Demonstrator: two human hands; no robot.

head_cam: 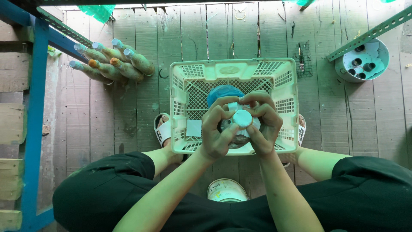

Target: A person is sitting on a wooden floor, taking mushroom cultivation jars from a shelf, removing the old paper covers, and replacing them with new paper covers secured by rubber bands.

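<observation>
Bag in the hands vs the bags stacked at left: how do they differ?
The bag in the hands stands upright over the white basket, cap toward the camera; the stacked bags lie on their sides on the plank floor. The held bag is gripped by the left hand and right hand; the stacked bags lie untouched. Both have pale caps.

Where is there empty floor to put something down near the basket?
Bare wooden planks lie between the pile of capped bottles and the white plastic basket. More bare planks sit right of the basket, below the round white tub. Inside the basket it is crowded under both hands.
</observation>
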